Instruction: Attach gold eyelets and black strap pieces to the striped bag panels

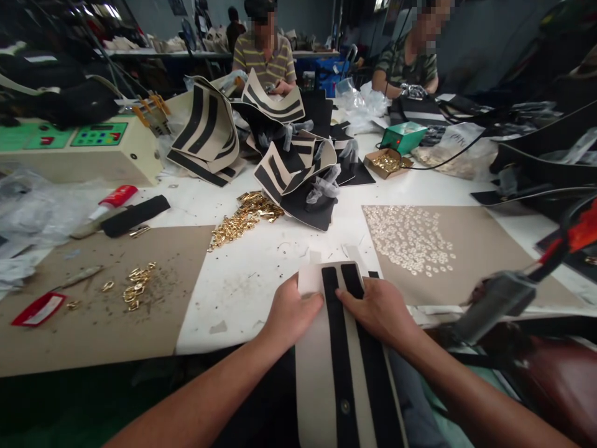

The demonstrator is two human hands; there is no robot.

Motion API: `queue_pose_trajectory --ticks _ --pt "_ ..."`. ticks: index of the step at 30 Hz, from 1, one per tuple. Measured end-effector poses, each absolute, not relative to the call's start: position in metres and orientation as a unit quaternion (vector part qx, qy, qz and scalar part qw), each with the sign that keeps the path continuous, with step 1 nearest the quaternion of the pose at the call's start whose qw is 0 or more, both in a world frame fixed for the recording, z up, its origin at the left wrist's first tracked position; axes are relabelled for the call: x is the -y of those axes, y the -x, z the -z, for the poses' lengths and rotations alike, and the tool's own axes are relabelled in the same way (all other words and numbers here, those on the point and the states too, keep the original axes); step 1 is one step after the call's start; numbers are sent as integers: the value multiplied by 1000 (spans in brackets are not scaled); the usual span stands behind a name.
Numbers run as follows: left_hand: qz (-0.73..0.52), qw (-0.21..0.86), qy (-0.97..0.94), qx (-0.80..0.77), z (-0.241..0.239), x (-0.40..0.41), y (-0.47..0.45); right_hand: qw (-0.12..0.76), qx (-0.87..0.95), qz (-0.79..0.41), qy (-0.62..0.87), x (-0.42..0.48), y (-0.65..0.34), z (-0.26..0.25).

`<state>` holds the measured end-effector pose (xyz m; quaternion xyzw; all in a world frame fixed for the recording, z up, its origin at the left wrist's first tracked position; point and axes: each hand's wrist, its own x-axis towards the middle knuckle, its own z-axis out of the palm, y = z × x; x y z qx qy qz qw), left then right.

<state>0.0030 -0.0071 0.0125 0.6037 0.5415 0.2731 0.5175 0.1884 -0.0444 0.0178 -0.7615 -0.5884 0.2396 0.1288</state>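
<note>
A long cream panel with black stripes (313, 373) slopes from the table's front edge down toward my lap. My left hand (291, 311) grips its left edge near the far end, thumb lying on the cream face. On the opposite edge, my right hand (385, 308) holds the same panel, its thumb resting on a black stripe. The fingers of both hands are hidden beneath. A small round metal piece (345, 406) sits in one black stripe on the near part of the panel.
Gold hardware (247, 218) lies heaped mid-table, before piled striped panels (205, 124). Small pale rings (410, 239) cover a brown sheet at right. A red-tipped tube (116, 196) and a cream machine (135, 146) are at left. Two people sit across the table.
</note>
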Motion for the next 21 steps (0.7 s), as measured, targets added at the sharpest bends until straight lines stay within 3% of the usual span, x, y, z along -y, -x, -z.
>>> queue_pose_trajectory --ticks 21 --pt "-284 481 -636 -533 -9 -4 -9 71 577 -229 781 30 -189 -17"
